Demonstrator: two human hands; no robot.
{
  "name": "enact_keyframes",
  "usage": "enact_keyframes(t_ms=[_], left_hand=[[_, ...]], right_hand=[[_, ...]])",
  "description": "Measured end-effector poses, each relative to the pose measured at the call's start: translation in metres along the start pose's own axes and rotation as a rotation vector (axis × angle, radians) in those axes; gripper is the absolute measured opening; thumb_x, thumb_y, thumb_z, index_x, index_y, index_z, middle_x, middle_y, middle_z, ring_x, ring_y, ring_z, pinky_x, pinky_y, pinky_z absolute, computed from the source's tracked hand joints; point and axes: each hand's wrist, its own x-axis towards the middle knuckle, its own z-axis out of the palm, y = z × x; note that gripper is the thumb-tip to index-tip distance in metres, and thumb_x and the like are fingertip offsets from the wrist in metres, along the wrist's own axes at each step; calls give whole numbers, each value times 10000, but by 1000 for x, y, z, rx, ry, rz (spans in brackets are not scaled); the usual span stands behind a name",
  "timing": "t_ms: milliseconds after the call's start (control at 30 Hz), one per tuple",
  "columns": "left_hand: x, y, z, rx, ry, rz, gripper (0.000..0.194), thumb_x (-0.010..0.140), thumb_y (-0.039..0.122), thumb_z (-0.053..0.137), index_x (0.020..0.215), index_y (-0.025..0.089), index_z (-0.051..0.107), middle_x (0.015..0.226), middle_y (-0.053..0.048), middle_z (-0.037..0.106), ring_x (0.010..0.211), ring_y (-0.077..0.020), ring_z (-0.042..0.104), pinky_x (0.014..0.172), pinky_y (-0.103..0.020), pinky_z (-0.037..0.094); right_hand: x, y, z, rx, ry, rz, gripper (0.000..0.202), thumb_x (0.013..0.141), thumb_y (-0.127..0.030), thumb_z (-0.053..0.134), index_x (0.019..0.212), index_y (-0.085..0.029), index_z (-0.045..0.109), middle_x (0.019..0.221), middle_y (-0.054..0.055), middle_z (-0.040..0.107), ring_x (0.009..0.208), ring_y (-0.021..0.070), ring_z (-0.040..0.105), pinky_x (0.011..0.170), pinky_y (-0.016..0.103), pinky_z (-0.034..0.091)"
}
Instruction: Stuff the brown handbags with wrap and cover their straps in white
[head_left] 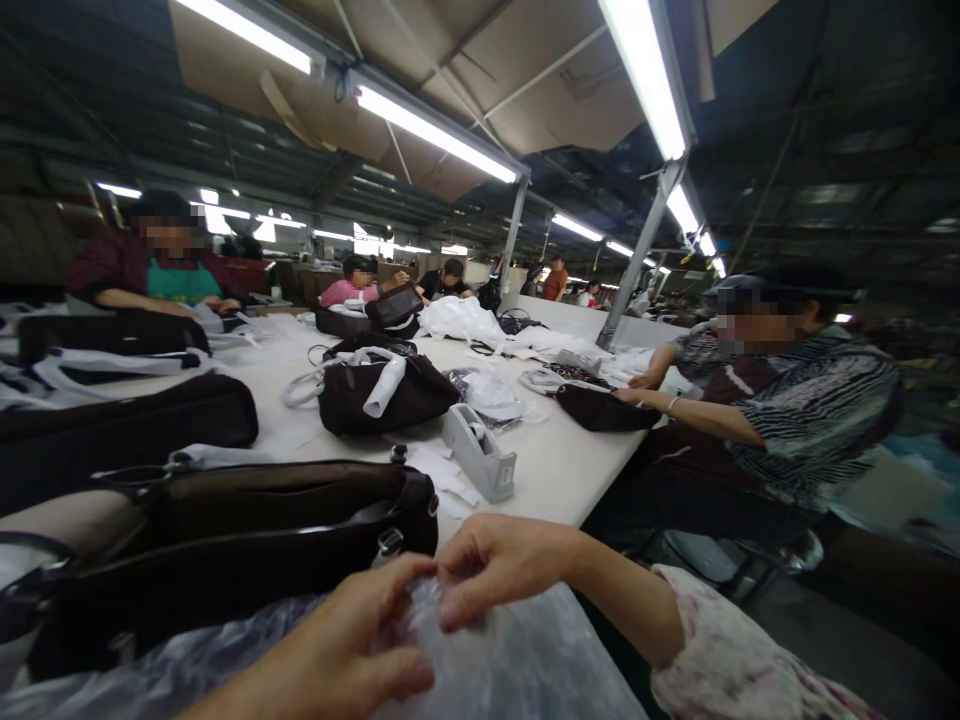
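Note:
Clear plastic wrap [517, 660] lies at the near edge of the table, beneath both hands. My right hand [506, 565] pinches a bit of this plastic between thumb and fingers. Beside it on the left, my left hand [360, 640] has its thumb apart from its fingers, and the fingertips meet the plastic near my right hand; whether it grips any is unclear. An open black bag [247, 560] with metal rings stands just beyond my left hand, its inside showing. More crumpled plastic [202, 640] lies along the bag's near side.
A grey tape dispenser [480, 455] sits beyond my hands on the white table [555, 480]. Farther back is a black bag [382, 385] with wrapped handles. More dark bags [135, 425] line the left. A person [780, 380] works at the right edge; others sit across the table.

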Motion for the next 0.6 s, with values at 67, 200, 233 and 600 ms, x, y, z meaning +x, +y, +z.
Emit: enact_keyframes(t_ms=[67,200,233,600], left_hand=[[-11,-14,-3,83,-45,-21,259,672,188,592,891,253,713,841,5,699,797,-224,597,732,-288,481],[-30,-43,-17,218,10,-75,87,777,252,553,772,227,636,783,9,651,783,-204,568,720,-266,432],[-32,-49,-20,235,31,-86,128,820,287,525,746,218,604,775,6,633,774,-199,558,708,-262,424],[-13,-52,2,12,109,22,778,763,332,649,1489,302,370,1052,-49,686,946,-271,614,837,-364,517]], right_hand=[[-4,16,-7,85,-54,90,516,585,-577,876,756,-124,698,678,-39,664,581,60,577,570,151,457],[-20,38,-22,156,-67,165,533,527,-554,909,754,-118,703,708,-21,690,604,73,619,620,170,507],[-23,40,-25,155,-49,167,539,523,-562,908,740,-116,698,699,-20,688,595,71,615,609,169,506],[-15,9,-22,49,47,89,470,589,-510,899,778,-122,711,646,-47,654,539,43,539,490,131,413]])
